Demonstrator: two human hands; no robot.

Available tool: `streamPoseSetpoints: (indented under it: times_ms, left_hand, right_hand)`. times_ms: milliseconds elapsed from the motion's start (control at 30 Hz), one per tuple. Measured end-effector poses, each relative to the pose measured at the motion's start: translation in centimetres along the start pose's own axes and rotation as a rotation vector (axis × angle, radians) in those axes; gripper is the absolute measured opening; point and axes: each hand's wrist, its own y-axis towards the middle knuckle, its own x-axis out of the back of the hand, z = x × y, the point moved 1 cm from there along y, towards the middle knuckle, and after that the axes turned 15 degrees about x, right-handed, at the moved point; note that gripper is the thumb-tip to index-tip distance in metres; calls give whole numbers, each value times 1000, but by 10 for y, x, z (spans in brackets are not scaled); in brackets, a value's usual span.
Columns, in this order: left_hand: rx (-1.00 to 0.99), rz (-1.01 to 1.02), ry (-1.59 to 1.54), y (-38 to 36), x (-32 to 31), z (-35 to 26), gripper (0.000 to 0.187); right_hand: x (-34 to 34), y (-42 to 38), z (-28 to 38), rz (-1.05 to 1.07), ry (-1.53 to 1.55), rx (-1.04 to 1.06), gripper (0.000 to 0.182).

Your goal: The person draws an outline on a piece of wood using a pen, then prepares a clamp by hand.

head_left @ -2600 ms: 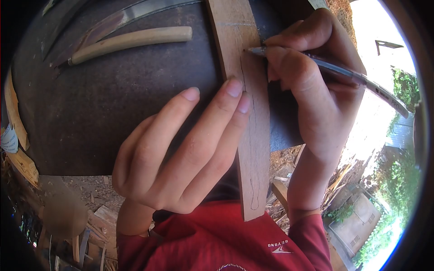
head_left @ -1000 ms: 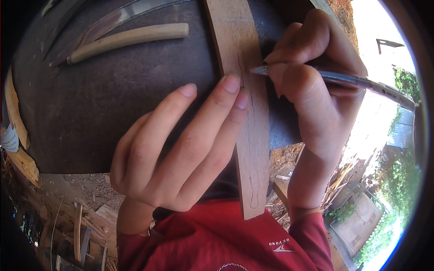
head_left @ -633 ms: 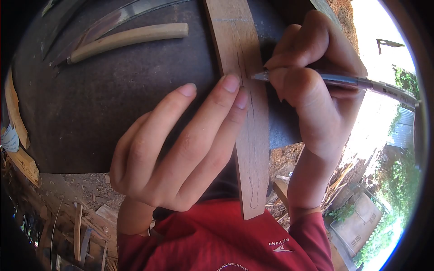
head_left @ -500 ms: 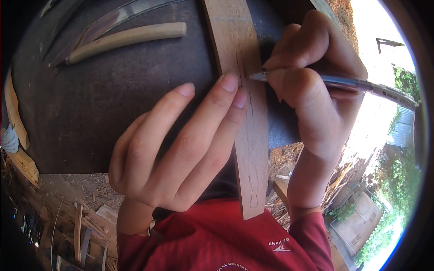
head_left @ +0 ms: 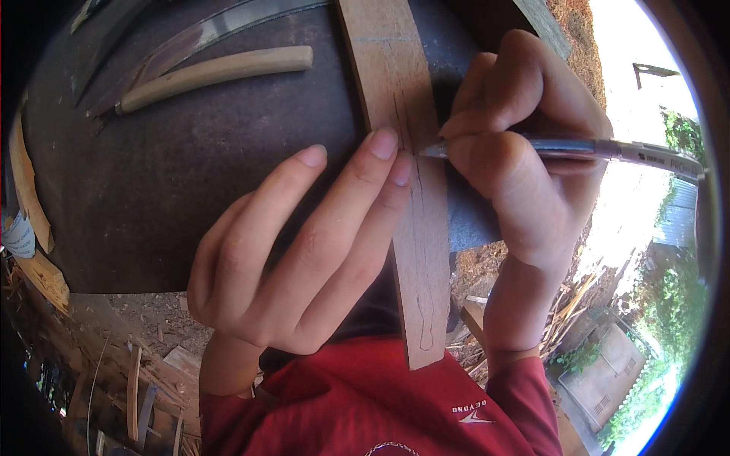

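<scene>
A long, narrow wooden board (head_left: 427, 281) runs from the top of the view down towards my red shirt. A thin dark outline is drawn along its length, rounded at the near end. My left hand (head_left: 304, 243) has its fingers stretched out, with fingertips resting on the board's left edge and face. My right hand (head_left: 525, 152) pinches a pen (head_left: 570, 148), whose tip meets or hovers just over the board near the drawn line; contact is too fine to make out.
The dark work surface (head_left: 190, 182) lies under the board. A wooden-handled tool (head_left: 220, 76) lies at upper left beside a long curved blade (head_left: 198, 38). Wood scraps (head_left: 133, 387) litter the ground at lower left. Off to the right are shavings and greenery.
The pen tip and my right hand have shifted slightly towards me along the board. My left hand stays nearly in place, its fingertips still on the board.
</scene>
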Motion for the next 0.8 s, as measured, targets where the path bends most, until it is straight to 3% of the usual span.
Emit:
streamPoseSetpoints:
  times_ms: [500,700,800]
  left_hand:
    - [-35,-20,19,2,-4,0,33]
    - [-40,-33,19,3,-4,0,32]
    - [-54,-48,39,3,-3,3,29]
  right_hand:
    - [-3,3,6,-59,7,-111,10]
    - [2,6,1,50,40,3,19]
    - [7,12,9,133,60,-82,28]
